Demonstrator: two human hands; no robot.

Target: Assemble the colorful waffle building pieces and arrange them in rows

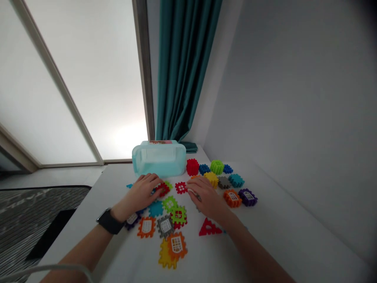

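My left hand (145, 191), with a dark watch on its wrist, reaches over the loose pieces on the left; its fingertips touch a red toothed piece (163, 189). My right hand (204, 194) is closed around something I cannot make out, its fingertips beside a red window piece (181, 188). Between and below the hands lie flat toothed pieces: green (169, 204), blue (156, 209), grey (165, 226), orange (146, 227) and yellow (167, 255). A red triangle (209, 228) lies below my right hand.
A translucent turquoise bin (159, 159) lies on its side at the back of the white table (118, 255). Stacks of pieces stand at the right, among them red (192, 167), green (217, 167), orange (232, 198) and purple (247, 197). Behind hangs a teal curtain (185, 70).
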